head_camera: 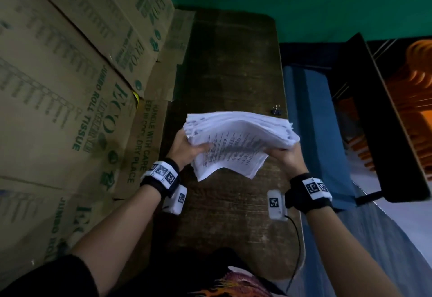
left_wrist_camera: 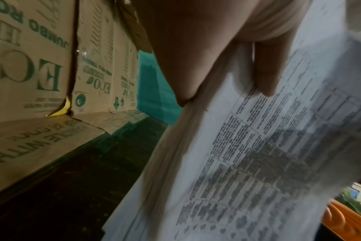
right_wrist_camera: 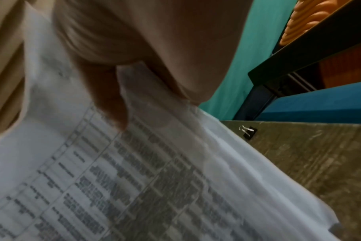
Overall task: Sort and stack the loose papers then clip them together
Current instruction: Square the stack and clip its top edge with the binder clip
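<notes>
Lining the left: cardboard boxes. Running near to far: wooden table. Being held above the table: stack of papers, left hand and right hand gripping opposite edges, thumbs pressing on top. Lying far right on the table: binder clip.

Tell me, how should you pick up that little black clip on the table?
Probably pinch the binder clip by its two silver wire handles, coming from above with the right hand, which is nearer. It rests on its black body near the table's right edge, handles raised.
</notes>
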A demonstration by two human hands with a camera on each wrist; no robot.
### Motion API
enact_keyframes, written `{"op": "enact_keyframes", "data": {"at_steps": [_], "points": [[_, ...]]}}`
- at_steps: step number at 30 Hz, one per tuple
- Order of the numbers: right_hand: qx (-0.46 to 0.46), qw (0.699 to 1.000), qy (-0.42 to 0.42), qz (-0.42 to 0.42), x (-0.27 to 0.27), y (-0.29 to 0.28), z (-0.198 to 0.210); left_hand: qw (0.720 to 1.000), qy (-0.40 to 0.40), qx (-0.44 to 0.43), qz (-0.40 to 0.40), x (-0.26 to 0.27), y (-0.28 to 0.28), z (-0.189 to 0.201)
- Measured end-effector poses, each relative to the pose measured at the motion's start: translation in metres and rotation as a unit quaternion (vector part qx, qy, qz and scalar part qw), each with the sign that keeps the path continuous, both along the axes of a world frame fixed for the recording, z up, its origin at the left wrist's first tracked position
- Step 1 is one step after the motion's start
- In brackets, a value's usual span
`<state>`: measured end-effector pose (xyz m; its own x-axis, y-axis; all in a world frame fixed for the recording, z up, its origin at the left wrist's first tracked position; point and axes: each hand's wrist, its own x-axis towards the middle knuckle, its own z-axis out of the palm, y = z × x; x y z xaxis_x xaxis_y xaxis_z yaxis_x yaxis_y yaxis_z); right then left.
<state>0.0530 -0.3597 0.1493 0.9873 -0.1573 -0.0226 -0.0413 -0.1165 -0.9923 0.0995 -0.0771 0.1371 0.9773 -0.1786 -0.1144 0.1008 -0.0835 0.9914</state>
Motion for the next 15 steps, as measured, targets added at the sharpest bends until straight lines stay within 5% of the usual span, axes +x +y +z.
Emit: {"op": "enact_keyframes", "data": {"at_steps": [11, 15], "points": [[0.002, 0.997, -0.019, -0.076, 0.018, 0.006, -0.001, 0.995, -0.011, -0.023, 0.092, 0.014, -0.014, 0.013], [-0.010, 1.000, 0.009, -0.026, 0.012, 0.000, -0.008, 0.999, 0.020, -0.030, 0.031, 0.014, -0.012, 0.002]]}}
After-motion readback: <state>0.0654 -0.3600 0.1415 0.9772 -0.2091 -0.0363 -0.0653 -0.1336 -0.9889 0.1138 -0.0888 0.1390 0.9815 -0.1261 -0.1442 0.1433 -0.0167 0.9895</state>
